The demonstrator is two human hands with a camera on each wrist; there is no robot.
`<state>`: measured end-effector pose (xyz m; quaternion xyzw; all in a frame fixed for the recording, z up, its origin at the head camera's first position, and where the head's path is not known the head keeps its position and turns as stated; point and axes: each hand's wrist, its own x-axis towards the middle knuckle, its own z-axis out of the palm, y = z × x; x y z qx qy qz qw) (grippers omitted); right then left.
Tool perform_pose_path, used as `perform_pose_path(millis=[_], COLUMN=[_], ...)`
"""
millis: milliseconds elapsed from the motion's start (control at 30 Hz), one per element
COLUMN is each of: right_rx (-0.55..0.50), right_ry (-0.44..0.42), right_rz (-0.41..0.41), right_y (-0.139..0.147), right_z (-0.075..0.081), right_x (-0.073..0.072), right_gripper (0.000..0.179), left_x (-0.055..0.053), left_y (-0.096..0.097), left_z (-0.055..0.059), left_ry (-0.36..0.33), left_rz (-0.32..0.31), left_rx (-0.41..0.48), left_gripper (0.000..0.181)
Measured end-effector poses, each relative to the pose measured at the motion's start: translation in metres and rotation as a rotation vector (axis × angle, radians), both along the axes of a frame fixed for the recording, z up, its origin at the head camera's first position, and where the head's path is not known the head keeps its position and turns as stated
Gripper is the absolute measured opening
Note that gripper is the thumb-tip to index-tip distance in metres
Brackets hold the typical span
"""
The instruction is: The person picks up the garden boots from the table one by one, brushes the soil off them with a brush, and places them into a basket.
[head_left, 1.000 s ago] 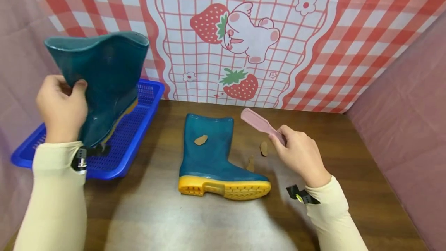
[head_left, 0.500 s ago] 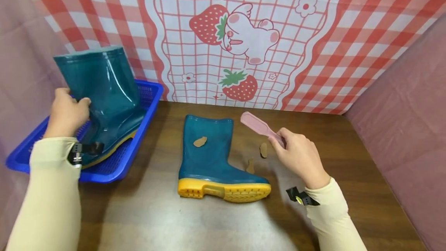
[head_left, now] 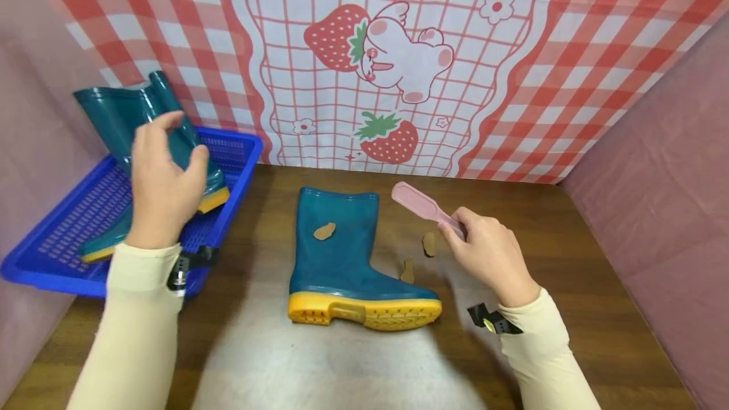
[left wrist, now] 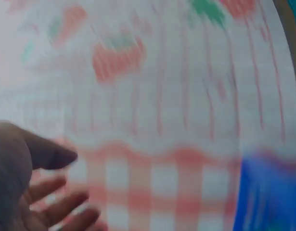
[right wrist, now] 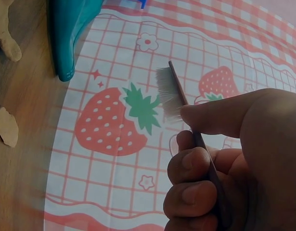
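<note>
My left hand [head_left: 165,185] is raised in front of a teal rubber boot [head_left: 105,116] with a yellow sole, which leans inside the blue plastic basket [head_left: 42,280]. The thumb and fingers stand apart, and in the left wrist view nothing lies between them. My right hand [head_left: 492,252] grips a pink-handled brush [head_left: 418,201]; its pale bristles [right wrist: 168,91] show in the right wrist view. On the table, left of that hand, another teal rubber boot [head_left: 336,264] lies on its side. One brown flake [head_left: 324,231] rests on its shaft.
Two more brown flakes lie near the table boot: one flake [head_left: 429,244] by my right hand, another flake [head_left: 407,271] against the boot's foot. A strawberry-print cloth [head_left: 410,62] hangs behind the wooden table [head_left: 569,258]. Pink cloth walls [head_left: 672,163] stand at both sides.
My left hand has lowered the boot into the basket, let it go and moved right. That boot now leans back with its toe to the left. My right hand stays put with the brush.
</note>
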<state>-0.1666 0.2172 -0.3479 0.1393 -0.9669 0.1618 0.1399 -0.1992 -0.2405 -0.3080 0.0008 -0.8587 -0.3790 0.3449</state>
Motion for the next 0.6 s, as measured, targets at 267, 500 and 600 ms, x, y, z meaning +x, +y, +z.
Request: perform_pose_path(millis=[267, 500, 600], right_rx=[-0.024, -0.044, -0.036], right_ry=[0.04, 0.098, 0.103], right_rz=[0.013, 0.034, 0.03], right_y=[0.0, -0.001, 0.001], right_z=[-0.001, 0.0, 0.001], right_x=[0.0, -0.001, -0.001], right_gripper=[0.019, 0.018, 0.018], left_x=[0.009, 0.005, 0.002], left_y=[0.072, 0.085, 0.086], left_z=[-0.008, -0.023, -0.026], left_ry=[-0.098, -0.259, -0.295], left_rz=[-0.479, -0.539, -0.551], left_rx=[-0.067, -0.085, -0.059], left_gripper=[0.04, 0.041, 0.04])
